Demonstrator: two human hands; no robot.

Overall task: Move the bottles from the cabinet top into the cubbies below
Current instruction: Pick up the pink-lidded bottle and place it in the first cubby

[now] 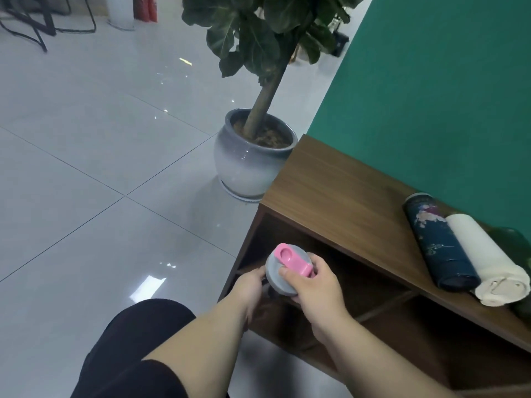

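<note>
A bottle with a grey lid and pink flip cap [283, 270] is held in front of the upper left cubby [353, 280] of the wooden cabinet [333, 193]. My right hand [316, 285] grips the lid from the right. My left hand [250, 288] holds the bottle's body from below-left; the body is mostly hidden. On the cabinet top at the right lie a dark blue flowered bottle [439, 245] and a cream white bottle [488, 259], side by side. A dark green bottle [517, 242] shows partly behind them.
A large potted plant in a grey-white ceramic pot [250, 165] stands on the tiled floor just beyond the cabinet's left end. A green wall [431, 96] backs the cabinet. Chair legs stand far back left. My dark-clothed knee [135, 340] is at the lower left.
</note>
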